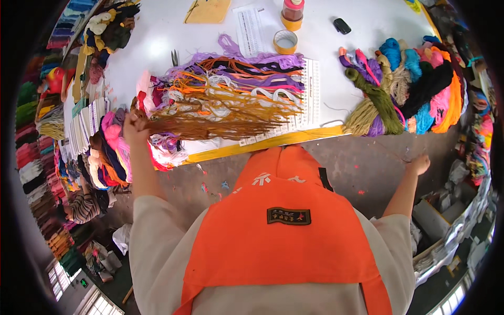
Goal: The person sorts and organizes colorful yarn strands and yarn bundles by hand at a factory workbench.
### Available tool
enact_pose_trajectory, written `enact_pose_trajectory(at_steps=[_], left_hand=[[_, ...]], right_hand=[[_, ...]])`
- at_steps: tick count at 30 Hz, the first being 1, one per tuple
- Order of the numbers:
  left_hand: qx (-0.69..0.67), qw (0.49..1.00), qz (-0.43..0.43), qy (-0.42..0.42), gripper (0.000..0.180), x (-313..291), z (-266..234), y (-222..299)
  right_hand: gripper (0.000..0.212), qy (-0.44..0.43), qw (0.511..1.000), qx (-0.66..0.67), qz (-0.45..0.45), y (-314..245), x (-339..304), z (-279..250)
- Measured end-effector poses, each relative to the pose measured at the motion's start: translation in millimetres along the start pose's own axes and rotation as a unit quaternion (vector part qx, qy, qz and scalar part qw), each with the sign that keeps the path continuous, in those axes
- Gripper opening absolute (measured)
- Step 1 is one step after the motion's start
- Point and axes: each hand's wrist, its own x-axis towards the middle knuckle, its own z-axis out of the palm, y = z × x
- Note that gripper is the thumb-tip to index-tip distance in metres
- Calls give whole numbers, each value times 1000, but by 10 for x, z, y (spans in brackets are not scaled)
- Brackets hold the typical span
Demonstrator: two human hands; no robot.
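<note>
At the left end of the layered yarn, my left hand point(137, 130) is closed round the end of a bundle of brown yarn point(210, 124). Its strands fan out to the right over purple, black, orange and white yarn point(241, 68). Beneath their right ends lies a white strip card with a row of holes point(312, 94). My right hand point(418, 165) is out to the right, past the table's front edge, with its fingers closed. A faint thin line shows by those fingertips; what they hold is too small to make out.
On the white table point(173, 29) lie a heap of coloured skeins point(404, 89), tape rolls point(285, 42), a red-pink bottle point(293, 9), a black fob-like object point(342, 25), small snips point(174, 58) and a printed sheet point(248, 31). More skeins point(113, 136) hang at the left. Another person point(85, 207) is at far left.
</note>
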Motion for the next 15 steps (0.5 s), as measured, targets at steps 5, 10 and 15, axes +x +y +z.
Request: enact_pose_trajectory(at_steps=[5,10,15], left_hand=[[64,914,-262,-303,18,-920,332,-1590],[273,850,-363,-268,23,-1772,952,-2871],[393,842,-248,-274,18,-1877,1027,-3656]], right_hand=[[31,-495,788,-201,-306,693,-1364,900],[24,-691,528,-382,-314,186,-3308,1565],[20,-724,479,-369,-332,537,-3515,1848]])
